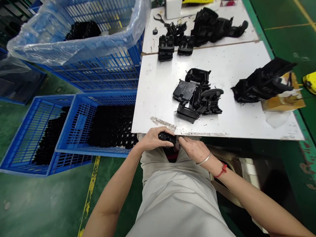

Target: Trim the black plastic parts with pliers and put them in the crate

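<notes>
Head cam: left hand (152, 139) has thumb and fingers clamped round a chunky black part (166, 137) with faint shiny edges, right at the table's (229, 122) near edge, while the right hand's (196, 150) fingers bunch near its end, gripping what I honestly can't tell.

Held part (165, 136): black. Loose parts (187, 113) on the tabletop (155, 85): also black, one pair of faces greyer. Tabletop itself: white, dark-speckled, brownish-grey patch (163, 124) at the near edge. Crates (95, 151): blue, lattice-patterned walls. Liner (49, 54): clear, whitish sheen. Floor (61, 197): green, yellow stripe (92, 187) (pretty patchy). Bangle (205, 159) silver, wrist cord (224, 168) red. Shirt (177, 207) pale grey, trousers (153, 163) beige.
</notes>
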Demonstrator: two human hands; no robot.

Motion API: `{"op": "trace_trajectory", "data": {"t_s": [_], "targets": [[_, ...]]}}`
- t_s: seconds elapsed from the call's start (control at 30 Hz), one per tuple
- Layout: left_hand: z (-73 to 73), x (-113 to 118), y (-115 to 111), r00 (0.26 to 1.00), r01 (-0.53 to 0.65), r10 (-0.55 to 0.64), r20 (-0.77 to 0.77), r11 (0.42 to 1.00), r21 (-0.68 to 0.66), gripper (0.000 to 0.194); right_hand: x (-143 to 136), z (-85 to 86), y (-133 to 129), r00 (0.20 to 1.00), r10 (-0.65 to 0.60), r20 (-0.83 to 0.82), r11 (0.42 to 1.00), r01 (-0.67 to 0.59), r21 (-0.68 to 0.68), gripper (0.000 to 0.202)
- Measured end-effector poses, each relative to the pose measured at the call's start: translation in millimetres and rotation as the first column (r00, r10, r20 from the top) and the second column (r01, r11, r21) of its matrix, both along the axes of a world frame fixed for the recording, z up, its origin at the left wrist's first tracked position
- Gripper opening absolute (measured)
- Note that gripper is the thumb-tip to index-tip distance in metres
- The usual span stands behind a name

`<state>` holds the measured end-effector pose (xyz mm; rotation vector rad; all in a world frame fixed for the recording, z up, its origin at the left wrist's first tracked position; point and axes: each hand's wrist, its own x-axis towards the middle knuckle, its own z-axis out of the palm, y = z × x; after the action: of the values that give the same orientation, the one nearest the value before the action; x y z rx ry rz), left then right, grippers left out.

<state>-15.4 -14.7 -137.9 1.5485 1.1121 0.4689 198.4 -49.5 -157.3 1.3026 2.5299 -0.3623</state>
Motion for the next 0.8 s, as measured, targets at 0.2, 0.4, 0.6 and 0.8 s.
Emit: {"op": "trace_trajectory", "data": {"t_s": [0.2, 0.4, 0.6, 0.8], "targets": [[0.5, 1.3, -0.4, 1.0, -0.006, 0.006, -0.009, 1.0, -0.007, 0.041, -4.3, -0.4, 0.6, 1.0, -0.017, -0.011, 1.0, 0.017, 0.003, 0.02], [2.4, 2.4, -0.5, 1.0, -0.006, 0.006, -0.006, 1.0, -0.014, 0.039, 1.7, -4.2, -1.1, 1.0, 0.008, -0.028, 0.998, -0.006, 0.064, 0.023], [3.6, 1.4, 0.8, 1.0, -0.018, 0.017, -0.011, 0.998, -0.058, 0.042, 2.5, -4.6, -0.4, 1.0, 0.007, -0.021, 0.998, -0.006, 0.063, 0.026], [5.4, 1.3, 2.9, 1.0, -0.01, 0.009, -0.021, 0.997, -0.073, 0.04, -4.6, -4.8, 0.2, 1.0, -0.02, 0.004, 0.999, 0.02, 0.04, 0.024]]}}
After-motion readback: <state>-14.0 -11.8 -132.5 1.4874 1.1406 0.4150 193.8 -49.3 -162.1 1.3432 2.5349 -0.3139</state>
